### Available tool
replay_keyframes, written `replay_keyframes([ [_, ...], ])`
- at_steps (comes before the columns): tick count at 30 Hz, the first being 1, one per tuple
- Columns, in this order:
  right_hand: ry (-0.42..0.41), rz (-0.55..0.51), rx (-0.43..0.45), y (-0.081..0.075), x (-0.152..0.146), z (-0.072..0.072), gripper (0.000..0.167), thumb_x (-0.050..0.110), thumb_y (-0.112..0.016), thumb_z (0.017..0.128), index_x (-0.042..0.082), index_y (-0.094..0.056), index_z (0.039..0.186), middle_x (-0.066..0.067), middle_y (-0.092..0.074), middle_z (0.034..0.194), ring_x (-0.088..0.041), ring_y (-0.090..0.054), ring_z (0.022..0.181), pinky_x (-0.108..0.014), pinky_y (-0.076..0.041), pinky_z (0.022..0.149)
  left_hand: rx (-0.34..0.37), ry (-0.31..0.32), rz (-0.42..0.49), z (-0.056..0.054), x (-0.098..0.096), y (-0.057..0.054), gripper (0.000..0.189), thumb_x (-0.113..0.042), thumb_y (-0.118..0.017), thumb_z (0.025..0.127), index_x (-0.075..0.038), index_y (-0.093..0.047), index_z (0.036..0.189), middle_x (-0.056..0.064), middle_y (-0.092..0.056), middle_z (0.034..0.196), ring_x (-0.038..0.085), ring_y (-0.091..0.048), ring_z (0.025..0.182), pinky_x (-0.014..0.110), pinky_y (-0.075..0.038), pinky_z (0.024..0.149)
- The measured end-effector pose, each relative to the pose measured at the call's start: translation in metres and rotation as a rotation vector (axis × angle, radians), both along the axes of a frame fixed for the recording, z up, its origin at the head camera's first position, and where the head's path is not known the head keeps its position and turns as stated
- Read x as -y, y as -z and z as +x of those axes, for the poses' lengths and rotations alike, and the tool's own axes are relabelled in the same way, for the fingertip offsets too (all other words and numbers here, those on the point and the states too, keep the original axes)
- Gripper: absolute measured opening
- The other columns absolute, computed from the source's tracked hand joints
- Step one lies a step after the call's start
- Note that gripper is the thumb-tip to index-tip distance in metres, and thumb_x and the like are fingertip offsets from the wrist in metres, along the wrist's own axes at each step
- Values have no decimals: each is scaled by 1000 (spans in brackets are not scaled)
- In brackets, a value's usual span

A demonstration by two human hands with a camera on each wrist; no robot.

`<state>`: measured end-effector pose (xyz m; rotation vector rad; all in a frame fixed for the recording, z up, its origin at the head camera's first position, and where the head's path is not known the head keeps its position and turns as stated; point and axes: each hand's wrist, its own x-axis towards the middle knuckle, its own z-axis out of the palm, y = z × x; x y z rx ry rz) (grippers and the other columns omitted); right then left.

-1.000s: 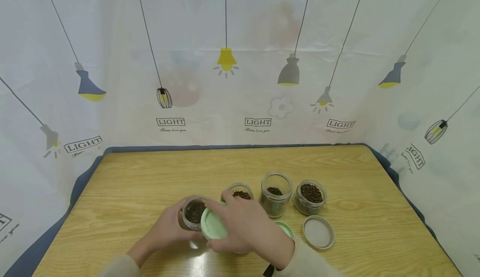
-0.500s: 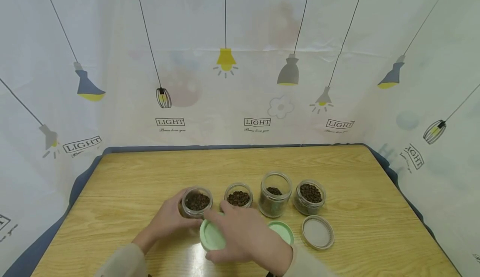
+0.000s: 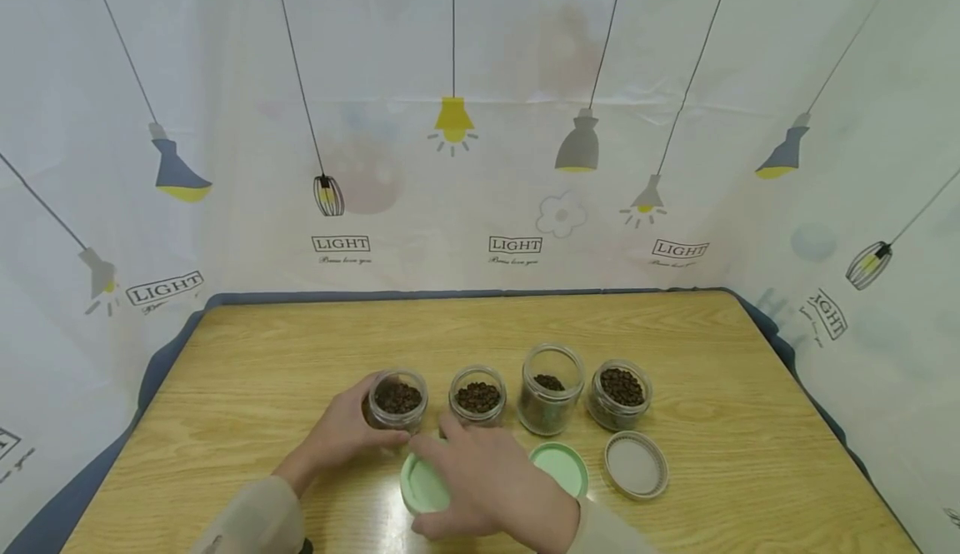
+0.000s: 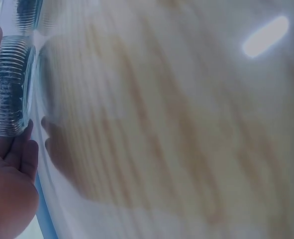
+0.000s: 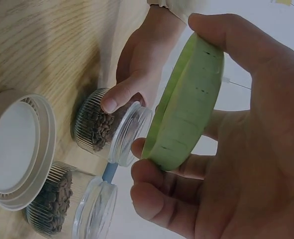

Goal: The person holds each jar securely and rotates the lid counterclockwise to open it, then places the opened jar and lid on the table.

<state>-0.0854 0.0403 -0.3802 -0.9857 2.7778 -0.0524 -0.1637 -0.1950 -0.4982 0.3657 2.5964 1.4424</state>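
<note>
My left hand (image 3: 345,431) curls round the leftmost ribbed glass jar (image 3: 390,424), which stands upright with dark coffee beans inside. The left wrist view shows the thumb and fingers on either side of this jar (image 4: 7,84), near its base. A pale green round lid (image 3: 422,486) is held on edge in my right hand (image 3: 487,481). Seen from the right wrist, the thumb grips one end of the lid (image 5: 189,107) and the fingers the other, close beside the left jar's open mouth. My right hand partly covers the lid in the head view.
Rightward stand a second bean jar (image 3: 480,421), a taller jar (image 3: 546,416) and a short one (image 3: 617,419), all uncovered. A green lid (image 3: 561,469) and a greyish lid (image 3: 636,465) lie before them. A whitish lid (image 5: 46,134) shows in the right wrist view.
The left jar has gone from tilted to upright and shifted slightly right and away. My right hand has drawn back a little with the green lid, uncovering the second jar.
</note>
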Motion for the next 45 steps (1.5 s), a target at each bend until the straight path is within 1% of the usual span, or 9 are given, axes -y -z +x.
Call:
replay_keyframes([
  [8, -5, -13, -18, 6, 0, 0, 73, 72, -62, 75, 43, -44, 140, -4, -56, 127, -17, -64, 87, -31, -49, 59, -3, 3, -12, -1, 0, 0, 91, -43, -91, 61, -24, -48, 138, -5, -63, 125, 17, -58, 116, 46, -42, 105],
  [14, -5, -16, -13, 8, 1, 1, 76, 71, -63, 74, 41, -43, 141, 0, -56, 117, -13, -61, 81, -30, -47, 58, -35, 21, -42, -3, 1, -1, 89, -45, -91, 59, -19, -53, 135, -5, -65, 119, 16, -59, 110, 46, -44, 103],
  [17, 0, -14, -7, 10, 1, 0, 76, 71, -63, 74, 42, -43, 141, 1, -56, 113, -12, -59, 80, -29, -46, 57, -38, 12, -70, -4, 1, -1, 90, -46, -91, 58, -17, -53, 135, -3, -65, 119, 17, -59, 110, 47, -45, 102],
  [21, 8, -15, 13, 12, 1, -1, 77, 72, -63, 73, 43, -42, 141, 1, -57, 114, -12, -59, 80, -30, -46, 56, -50, -17, -128, -4, 0, -1, 94, -49, -90, 57, -17, -52, 136, 2, -64, 122, 21, -58, 113, 50, -45, 102],
  [25, 10, -12, 33, 13, 0, -3, 78, 73, -63, 73, 41, -42, 142, 0, -57, 117, -12, -60, 81, -31, -47, 57, -66, -25, -164, -4, 0, 1, 97, -52, -90, 56, -18, -51, 138, 4, -64, 125, 24, -58, 115, 53, -44, 102],
  [31, 15, -20, 51, 15, 0, -3, 77, 73, -62, 74, 39, -44, 141, 0, -57, 120, -13, -61, 81, -31, -47, 56, -89, -17, -162, -4, -1, 3, 96, -51, -90, 56, -18, -52, 137, 6, -61, 130, 27, -56, 120, 56, -41, 105],
  [37, 14, -12, 7, 20, 2, -2, 75, 80, -57, 74, 37, -49, 135, 2, -58, 113, -12, -61, 83, -29, -46, 55, -90, -8, -158, -4, -1, 2, 95, -49, -90, 58, -15, -51, 137, 7, -60, 131, 28, -55, 121, 57, -40, 106],
  [41, 7, -16, -12, 22, 2, -3, 76, 81, -55, 74, 35, -50, 133, 3, -59, 110, -12, -60, 90, -30, -48, 59, -83, 9, -132, -4, -1, 2, 94, -48, -90, 59, -15, -50, 138, 5, -60, 132, 28, -55, 122, 57, -39, 107],
  [45, -1, -43, -34, 24, 3, -4, 73, 78, -57, 75, 33, -51, 132, 3, -60, 108, -13, -59, 94, -31, -50, 67, -90, 41, -96, -4, -1, 2, 96, -48, -89, 60, -17, -48, 140, 3, -61, 132, 27, -56, 123, 59, -38, 107],
])
